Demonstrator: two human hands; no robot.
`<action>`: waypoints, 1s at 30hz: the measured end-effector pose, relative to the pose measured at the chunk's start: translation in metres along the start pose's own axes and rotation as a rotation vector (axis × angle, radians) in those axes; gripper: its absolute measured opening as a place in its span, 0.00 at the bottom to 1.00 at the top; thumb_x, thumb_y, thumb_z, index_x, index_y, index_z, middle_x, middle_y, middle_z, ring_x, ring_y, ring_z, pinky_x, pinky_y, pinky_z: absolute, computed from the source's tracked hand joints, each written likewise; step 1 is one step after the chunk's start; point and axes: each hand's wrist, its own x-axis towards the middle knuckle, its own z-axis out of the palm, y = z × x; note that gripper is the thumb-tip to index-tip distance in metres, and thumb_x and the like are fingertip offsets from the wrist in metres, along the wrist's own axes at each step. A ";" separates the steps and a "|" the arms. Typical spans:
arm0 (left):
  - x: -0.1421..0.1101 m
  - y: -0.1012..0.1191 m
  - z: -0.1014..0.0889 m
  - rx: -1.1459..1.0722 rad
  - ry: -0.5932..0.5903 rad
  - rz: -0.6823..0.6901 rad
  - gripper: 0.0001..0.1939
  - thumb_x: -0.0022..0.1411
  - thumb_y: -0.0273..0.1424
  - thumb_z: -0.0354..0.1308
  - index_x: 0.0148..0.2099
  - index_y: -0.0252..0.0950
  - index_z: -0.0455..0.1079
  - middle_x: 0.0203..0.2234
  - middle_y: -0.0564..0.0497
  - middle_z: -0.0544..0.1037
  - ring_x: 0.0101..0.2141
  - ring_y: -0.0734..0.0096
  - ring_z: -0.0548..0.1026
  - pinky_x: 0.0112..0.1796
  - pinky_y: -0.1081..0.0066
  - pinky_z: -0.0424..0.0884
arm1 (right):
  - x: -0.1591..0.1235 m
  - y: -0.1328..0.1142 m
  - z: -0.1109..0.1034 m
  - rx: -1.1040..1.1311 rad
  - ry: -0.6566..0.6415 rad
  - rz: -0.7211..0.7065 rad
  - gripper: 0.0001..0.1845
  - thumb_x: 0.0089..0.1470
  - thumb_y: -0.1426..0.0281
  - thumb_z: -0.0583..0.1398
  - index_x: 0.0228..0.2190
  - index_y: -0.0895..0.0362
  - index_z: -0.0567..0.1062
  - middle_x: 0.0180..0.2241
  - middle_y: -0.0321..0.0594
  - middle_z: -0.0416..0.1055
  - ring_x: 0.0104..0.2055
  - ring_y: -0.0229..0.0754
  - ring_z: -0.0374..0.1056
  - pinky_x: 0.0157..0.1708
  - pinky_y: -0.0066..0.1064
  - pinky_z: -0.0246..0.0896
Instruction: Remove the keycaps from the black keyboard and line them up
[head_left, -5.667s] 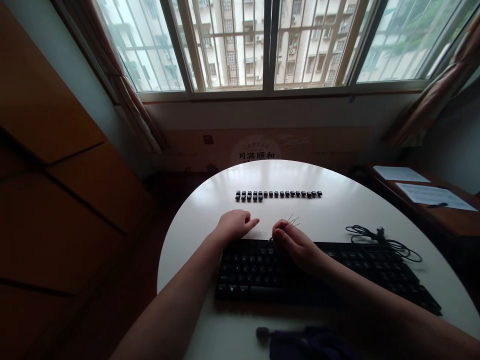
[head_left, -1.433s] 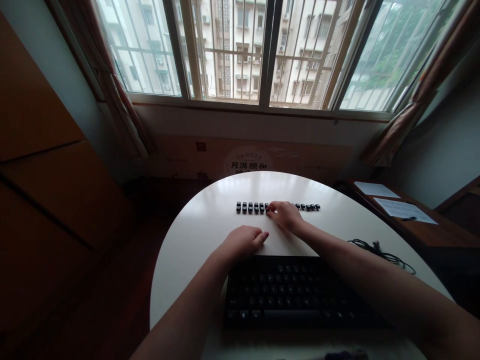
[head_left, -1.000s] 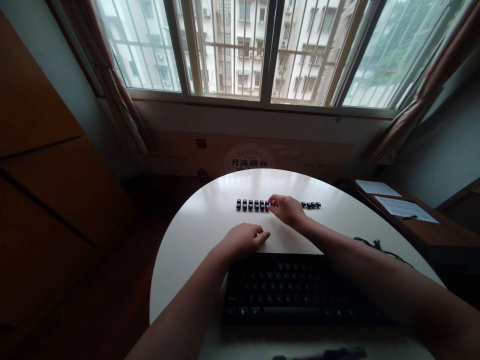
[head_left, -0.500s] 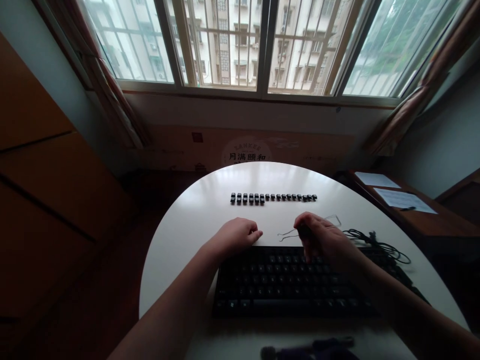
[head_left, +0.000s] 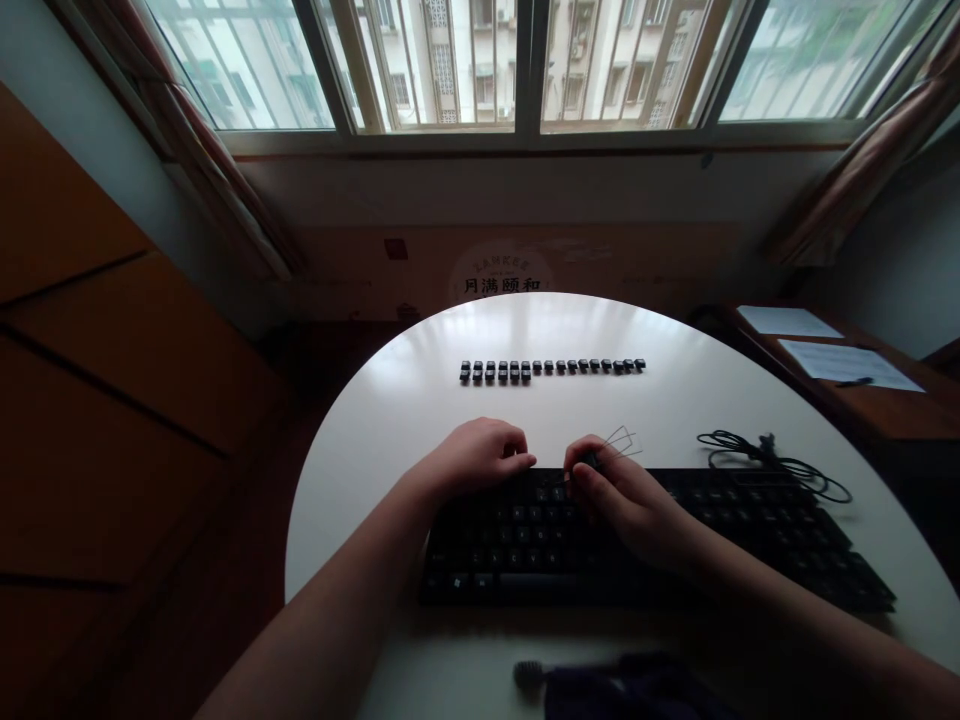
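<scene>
A black keyboard (head_left: 536,580) lies on the white round table (head_left: 360,440). My left hand (head_left: 487,452) is closed at its back left corner, fingers curled and thumb along the back edge. Between the thumb and fingers of my right hand (head_left: 611,485) is a wire keycap puller (head_left: 622,438). Its thin wire ends stick out up and to the right; the other end points down at the upper keys, mostly hidden by the hand. Behind the keyboard, small black keycaps (head_left: 514,372) stand lined up, two rows deep on the left and one row on the right.
A coiled black cable (head_left: 780,465) lies at the keyboard's back right. Near the front edge are a dark brush head (head_left: 529,674) and a dark purple thing (head_left: 637,690). Papers (head_left: 847,364) with a pen rest on a brown desk at right.
My right hand has moved left and turned, bringing the keycap puller from behind the keyboard down over its upper keys. The left hand stays at the back left corner. The view has tilted down slightly.
</scene>
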 end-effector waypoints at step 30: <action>0.005 -0.005 0.006 0.048 0.039 -0.037 0.17 0.64 0.44 0.53 0.31 0.38 0.73 0.28 0.51 0.77 0.29 0.67 0.71 0.27 0.70 0.59 | -0.001 -0.010 0.013 -0.660 -0.049 -0.203 0.08 0.67 0.64 0.49 0.40 0.53 0.64 0.25 0.34 0.65 0.24 0.40 0.61 0.28 0.32 0.52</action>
